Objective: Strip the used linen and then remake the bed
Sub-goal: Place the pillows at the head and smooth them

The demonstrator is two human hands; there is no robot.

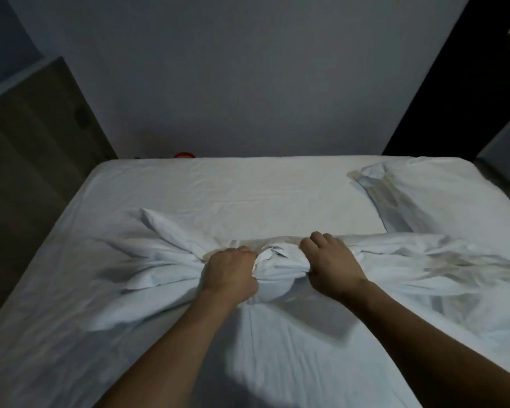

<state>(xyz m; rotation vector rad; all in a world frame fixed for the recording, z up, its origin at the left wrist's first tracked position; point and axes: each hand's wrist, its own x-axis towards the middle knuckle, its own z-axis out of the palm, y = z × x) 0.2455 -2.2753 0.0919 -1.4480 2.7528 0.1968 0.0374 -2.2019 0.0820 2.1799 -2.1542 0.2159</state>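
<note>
A white sheet (280,269) is gathered into a knot in the middle of the bed (248,187). My left hand (230,272) grips the twisted cloth on the knot's left side. On the knot's right side my right hand (331,260) holds the cloth with curled fingers. Loose ends of the sheet fan out to the left (159,231) and to the right (442,260). The right part of the sheet shows grey stains. The rest of the bundle lies under my forearms.
A white mattress cover lies flat over the far half of the bed. A grey wall (248,69) stands behind the bed. A wooden panel (36,128) is on the left, a dark panel (454,69) on the right. A small red object (184,155) peeks over the bed's far edge.
</note>
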